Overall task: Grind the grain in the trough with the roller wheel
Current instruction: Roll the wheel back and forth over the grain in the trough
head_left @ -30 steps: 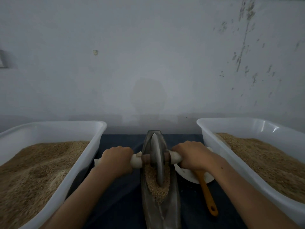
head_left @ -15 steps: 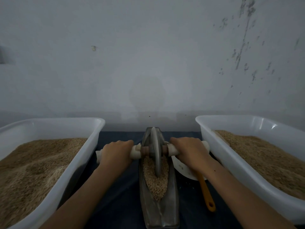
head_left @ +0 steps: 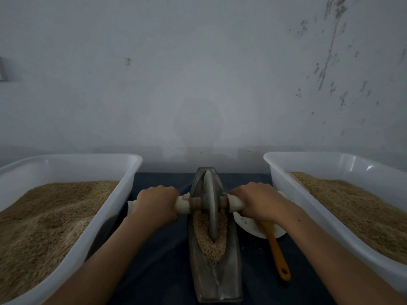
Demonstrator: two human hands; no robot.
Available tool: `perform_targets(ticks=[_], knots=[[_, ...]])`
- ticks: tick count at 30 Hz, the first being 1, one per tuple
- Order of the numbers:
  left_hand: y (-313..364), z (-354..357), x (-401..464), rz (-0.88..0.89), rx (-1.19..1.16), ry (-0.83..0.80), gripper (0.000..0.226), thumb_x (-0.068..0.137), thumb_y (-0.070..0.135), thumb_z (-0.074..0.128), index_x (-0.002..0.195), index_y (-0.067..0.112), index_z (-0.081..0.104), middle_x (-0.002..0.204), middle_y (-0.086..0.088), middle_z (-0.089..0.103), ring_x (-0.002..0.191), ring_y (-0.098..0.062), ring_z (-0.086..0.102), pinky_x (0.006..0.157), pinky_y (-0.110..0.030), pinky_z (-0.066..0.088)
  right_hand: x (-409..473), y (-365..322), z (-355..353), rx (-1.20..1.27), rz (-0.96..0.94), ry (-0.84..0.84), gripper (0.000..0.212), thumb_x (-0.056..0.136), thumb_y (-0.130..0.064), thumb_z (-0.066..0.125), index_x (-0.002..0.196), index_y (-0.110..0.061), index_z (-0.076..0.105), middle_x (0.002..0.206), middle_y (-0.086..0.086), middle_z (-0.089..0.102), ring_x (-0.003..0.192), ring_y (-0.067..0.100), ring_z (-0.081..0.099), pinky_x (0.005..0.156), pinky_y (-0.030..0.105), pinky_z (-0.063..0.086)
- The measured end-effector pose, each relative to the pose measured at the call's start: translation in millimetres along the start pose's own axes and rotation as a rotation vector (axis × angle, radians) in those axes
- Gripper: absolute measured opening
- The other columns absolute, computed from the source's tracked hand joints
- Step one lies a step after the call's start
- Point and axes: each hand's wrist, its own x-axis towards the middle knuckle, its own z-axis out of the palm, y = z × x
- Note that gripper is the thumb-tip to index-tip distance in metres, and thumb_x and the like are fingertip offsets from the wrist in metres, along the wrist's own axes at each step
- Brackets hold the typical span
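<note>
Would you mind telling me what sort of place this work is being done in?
Probably a plain workroom for hand-milling grain: a boat-shaped metal trough with a roller wheel sits on a dark cloth, two white tubs of grain flank it, against a bare scuffed wall.

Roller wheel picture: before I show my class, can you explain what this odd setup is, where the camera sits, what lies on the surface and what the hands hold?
One picture, from a camera worn on the person's head, looking forward and down. On a dark cloth stands a narrow boat-shaped trough with grain in it. An upright wheel sits in the trough on a cross handle. The left hand and right hand each grip one end. Two white tubs of grain flank the trough; a white dish and an orange-handled tool lie to the right.
</note>
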Motion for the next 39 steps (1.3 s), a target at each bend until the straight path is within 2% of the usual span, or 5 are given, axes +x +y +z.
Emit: perform_targets(ticks=[7, 18, 24, 29, 39], knots=[[0.6, 8.3, -1.8, 0.019, -0.021, 0.211, 0.013, 0.089, 0.036, 0.054, 0.097, 0.026, 0.051, 0.095, 0.005, 0.062, 0.086, -0.015, 0.061, 0.071, -0.027, 0.043, 1.1, -1.1, 15.5, -0.028, 0.029, 0.252, 0.010, 0.090, -0.023, 0.052, 0.099, -0.026, 0.049, 0.100, -0.003, 0.065, 0.091, 0.020, 0.061, 0.070, 0.032, 0.042], [-5.2, -3.0, 0.2, 0.019, -0.014, -0.159, 0.034, 0.076, 0.036, 0.069, 0.106, 0.023, 0.059, 0.087, 0.006, 0.056, 0.078, -0.012, 0.052, 0.073, -0.027, 0.045, -3.2, -1.9, -10.4, 0.022, 0.005, -0.160, 0.026, 0.082, -0.021, 0.063, 0.107, -0.028, 0.062, 0.098, 0.000, 0.065, 0.088, 0.018, 0.061, 0.064, 0.027, 0.041], [-0.6, 2.4, 0.7, 0.002, -0.022, 0.058, 0.012, 0.085, 0.034, 0.058, 0.092, 0.026, 0.052, 0.097, 0.004, 0.063, 0.089, -0.017, 0.061, 0.075, -0.030, 0.047, 0.1, -1.0, 2.2, -0.012, 0.028, 0.065, 0.016, 0.088, -0.021, 0.055, 0.103, -0.027, 0.057, 0.099, -0.001, 0.064, 0.092, 0.022, 0.061, 0.066, 0.029, 0.037], [3.6, 6.4, -1.0, -0.006, 0.007, 0.226, 0.015, 0.090, 0.034, 0.054, 0.100, 0.025, 0.050, 0.098, 0.004, 0.062, 0.090, -0.017, 0.061, 0.072, -0.028, 0.044, 5.0, -0.4, 15.5, -0.014, 0.061, 0.241, 0.009, 0.091, -0.023, 0.051, 0.100, -0.025, 0.051, 0.098, -0.002, 0.064, 0.089, 0.022, 0.061, 0.068, 0.033, 0.040], [-2.0, -3.4, 0.8, -0.001, -0.006, -0.141, 0.031, 0.078, 0.032, 0.067, 0.106, 0.022, 0.058, 0.092, 0.005, 0.059, 0.080, -0.013, 0.054, 0.076, -0.027, 0.047, -1.6, -3.2, -10.5, -0.031, 0.010, -0.094, 0.015, 0.084, -0.020, 0.061, 0.091, -0.031, 0.052, 0.093, -0.001, 0.060, 0.087, 0.019, 0.059, 0.064, 0.028, 0.037]])
